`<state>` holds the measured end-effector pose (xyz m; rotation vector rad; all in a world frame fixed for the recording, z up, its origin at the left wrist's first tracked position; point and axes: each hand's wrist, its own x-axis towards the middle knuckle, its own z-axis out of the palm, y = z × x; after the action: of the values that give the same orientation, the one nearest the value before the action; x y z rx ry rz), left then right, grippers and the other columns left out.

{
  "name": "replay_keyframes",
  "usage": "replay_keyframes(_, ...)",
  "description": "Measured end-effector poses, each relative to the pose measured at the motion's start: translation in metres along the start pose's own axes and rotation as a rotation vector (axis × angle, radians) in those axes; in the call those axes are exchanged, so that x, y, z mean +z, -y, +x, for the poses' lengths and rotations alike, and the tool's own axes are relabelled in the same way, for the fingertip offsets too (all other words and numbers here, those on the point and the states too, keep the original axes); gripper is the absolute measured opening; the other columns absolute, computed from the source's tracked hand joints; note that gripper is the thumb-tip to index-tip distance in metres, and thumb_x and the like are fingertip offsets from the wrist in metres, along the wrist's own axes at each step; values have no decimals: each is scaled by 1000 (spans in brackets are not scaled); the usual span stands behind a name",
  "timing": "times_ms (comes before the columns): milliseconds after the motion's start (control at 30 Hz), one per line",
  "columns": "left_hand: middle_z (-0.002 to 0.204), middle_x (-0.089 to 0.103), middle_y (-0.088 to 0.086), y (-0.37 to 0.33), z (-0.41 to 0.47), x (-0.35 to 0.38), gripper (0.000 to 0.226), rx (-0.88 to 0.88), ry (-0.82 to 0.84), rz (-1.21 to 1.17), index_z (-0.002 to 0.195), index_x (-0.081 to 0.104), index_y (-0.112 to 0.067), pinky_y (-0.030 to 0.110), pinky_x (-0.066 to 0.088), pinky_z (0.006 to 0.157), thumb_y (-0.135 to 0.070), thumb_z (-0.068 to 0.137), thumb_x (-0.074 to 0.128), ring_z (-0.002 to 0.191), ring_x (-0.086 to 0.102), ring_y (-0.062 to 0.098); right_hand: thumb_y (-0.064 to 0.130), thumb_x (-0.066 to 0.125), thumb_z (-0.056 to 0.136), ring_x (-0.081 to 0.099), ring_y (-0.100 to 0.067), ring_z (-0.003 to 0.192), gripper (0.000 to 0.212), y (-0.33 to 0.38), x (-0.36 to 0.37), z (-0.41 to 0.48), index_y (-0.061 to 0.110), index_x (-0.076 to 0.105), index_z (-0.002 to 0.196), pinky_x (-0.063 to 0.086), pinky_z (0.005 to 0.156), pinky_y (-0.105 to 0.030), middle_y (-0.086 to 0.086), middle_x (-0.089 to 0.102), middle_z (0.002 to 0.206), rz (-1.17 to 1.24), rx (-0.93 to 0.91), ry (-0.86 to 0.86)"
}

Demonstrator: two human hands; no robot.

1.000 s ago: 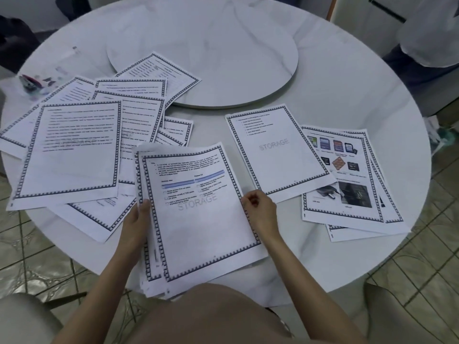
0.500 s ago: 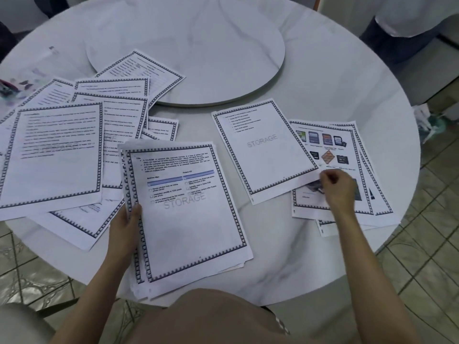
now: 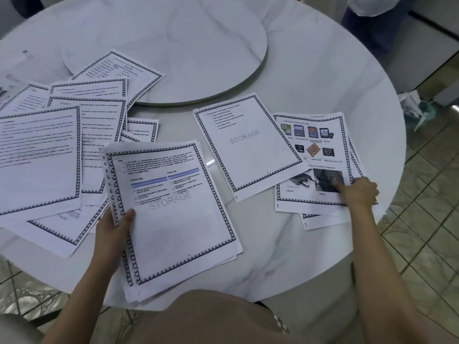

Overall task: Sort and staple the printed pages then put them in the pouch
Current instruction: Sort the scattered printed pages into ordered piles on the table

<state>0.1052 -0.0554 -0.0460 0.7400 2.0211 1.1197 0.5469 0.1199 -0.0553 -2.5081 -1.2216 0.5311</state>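
Note:
A stack of printed pages [image 3: 173, 219] with a patterned border and a "STORAGE" watermark lies at the table's near edge. My left hand [image 3: 114, 227] grips its left edge, thumb on top. To the right lies a single STORAGE page [image 3: 248, 145]. Further right sits a small pile topped by a page with pictures of memory cards [image 3: 313, 155]. My right hand [image 3: 357, 193] rests on that pile's lower right corner, its index finger pressing on the dark photo. Several loose bordered text pages [image 3: 39, 155] are spread over the left of the table. No stapler or pouch is visible.
The round white marble table [image 3: 310, 70] has a raised turntable [image 3: 186, 45] at its centre; one page overlaps its rim. A person in dark trousers [image 3: 367, 26] stands at the far right. Crumpled paper [image 3: 412, 105] lies on the tiled floor beside the table.
My right hand left the right edge of the near stack and moved right, across the single page, onto the picture pile. My left hand kept hold of the stack.

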Motion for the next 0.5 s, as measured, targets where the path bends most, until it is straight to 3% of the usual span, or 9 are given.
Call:
replay_keyframes(67,112,58,8,-3,-2,3,32,3,0,-11,124,51,-5,40,46,85,-17,95,49,98,57,27,11,65,82,56,-42,103,26,0,-2,0,-8,62,100,46,83,-41,-31,61,111,35,-85,-33)
replay_keyframes(133,112,57,7,-5,-4,4,31,11,-4,-25,125,51,-5,38,44,84,-17,96,47,98,55,24,2,54,88,59,-42,100,25,0,-7,-1,-11,59,108,47,81,-38,-31,62,109,85,-157,-96)
replay_keyframes(333,113,56,5,-6,-7,4,33,26,-36,-45,127,50,-7,35,42,85,-21,98,41,101,54,24,8,49,91,60,-36,97,25,-3,-51,9,-6,58,110,47,85,-42,-27,63,109,340,-170,-427)
replay_keyframes(433,114,54,4,-8,-10,5,34,31,-39,-49,128,48,-6,35,41,86,-21,99,39,101,52,22,14,48,87,53,-19,86,15,0,-77,20,15,62,92,44,77,-33,-3,62,86,493,-127,-495)
replay_keyframes(500,115,54,4,-8,-10,3,34,32,-37,-46,128,48,-7,35,40,86,-21,99,39,102,51,22,17,48,85,50,-14,81,20,5,-89,24,33,46,72,45,73,-27,14,50,75,589,-100,-513)
